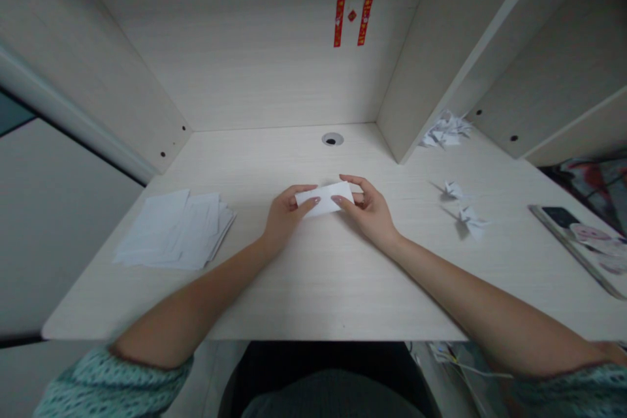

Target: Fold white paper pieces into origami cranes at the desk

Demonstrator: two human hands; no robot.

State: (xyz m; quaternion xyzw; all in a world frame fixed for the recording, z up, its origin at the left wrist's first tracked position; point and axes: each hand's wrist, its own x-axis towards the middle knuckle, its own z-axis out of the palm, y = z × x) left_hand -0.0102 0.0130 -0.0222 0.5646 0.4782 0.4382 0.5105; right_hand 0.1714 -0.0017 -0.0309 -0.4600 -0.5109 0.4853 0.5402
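Observation:
A folded strip of white paper (325,200) is held between my two hands above the middle of the desk. My left hand (288,209) pinches its left end, thumb on top. At the right end, my right hand (368,206) grips the paper with its thumb on top and fingers behind; the index finger extends past the upper edge. A spread stack of white paper sheets (166,228) lies to the left. Two folded white paper figures, one (453,190) behind the other (471,219), rest to the right of my right hand.
More folded paper pieces (447,129) are heaped beside the upright divider (416,78) at the back right. A flat tablet-like item with a picture on it (588,241) lies at the far right. Behind my hands, the desk (274,294) has a round cable hole (332,139).

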